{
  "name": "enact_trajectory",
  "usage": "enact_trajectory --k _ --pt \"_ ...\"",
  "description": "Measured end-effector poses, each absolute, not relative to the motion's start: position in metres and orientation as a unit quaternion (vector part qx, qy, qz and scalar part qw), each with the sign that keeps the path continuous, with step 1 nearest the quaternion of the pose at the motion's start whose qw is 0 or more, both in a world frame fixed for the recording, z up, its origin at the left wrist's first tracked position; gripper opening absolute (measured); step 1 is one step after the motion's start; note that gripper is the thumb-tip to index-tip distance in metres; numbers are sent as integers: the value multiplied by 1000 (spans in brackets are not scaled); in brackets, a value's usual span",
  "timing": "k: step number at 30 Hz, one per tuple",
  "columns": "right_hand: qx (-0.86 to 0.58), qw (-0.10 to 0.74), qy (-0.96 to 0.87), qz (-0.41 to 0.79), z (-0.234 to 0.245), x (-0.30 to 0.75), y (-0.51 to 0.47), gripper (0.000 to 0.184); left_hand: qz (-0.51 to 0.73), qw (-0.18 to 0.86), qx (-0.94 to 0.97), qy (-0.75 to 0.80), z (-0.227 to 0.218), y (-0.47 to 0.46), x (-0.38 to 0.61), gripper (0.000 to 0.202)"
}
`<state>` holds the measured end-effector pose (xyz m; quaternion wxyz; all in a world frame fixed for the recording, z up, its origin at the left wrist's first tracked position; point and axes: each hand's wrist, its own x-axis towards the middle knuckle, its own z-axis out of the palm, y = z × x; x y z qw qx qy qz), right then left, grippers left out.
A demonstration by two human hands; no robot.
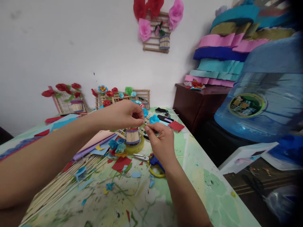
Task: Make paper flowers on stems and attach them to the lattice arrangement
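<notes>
My left hand [133,113] reaches in over the table with its fingers pinched. My right hand [161,135] is also pinched, its thumb and index finger almost meeting the left fingertips. Something thin and greenish may lie between them, too small to name. Just below is a small basket of wooden sticks [133,136] with a blue rim, standing on a roll of yellowish tape [134,148]. Blue paper flowers [117,145] lie left of the tape. Scissors [155,165] with blue and yellow handles rest under my right wrist. Another blue paper flower [154,119] shows behind the fingertips.
Thin wooden sticks [68,183] and red paper [121,164] scraps cover the table's left and middle. Flower-decorated stick frames [139,93] lean at the wall. A large water bottle [260,91] and a dark cabinet [199,101] stacked with crepe paper [217,53] stand right.
</notes>
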<state>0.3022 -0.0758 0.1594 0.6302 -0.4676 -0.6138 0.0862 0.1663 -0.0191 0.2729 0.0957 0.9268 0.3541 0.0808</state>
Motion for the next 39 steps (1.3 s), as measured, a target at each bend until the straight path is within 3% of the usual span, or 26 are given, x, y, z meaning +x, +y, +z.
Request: enact_trajectory --k 11,20,26,39 --pt "-454 636 -613 115 160 305 -78 18 66 73 935 341 277 -30 175 12" --pt "-446 622 -636 97 163 306 -84 21 59 171 916 357 271 -35 171 14" --pt "-449 601 -657 81 163 303 -87 22 48 173 917 356 270 -37 165 17" --pt "-450 592 -664 82 160 289 -84 23 153 155 896 386 244 -40 153 17"
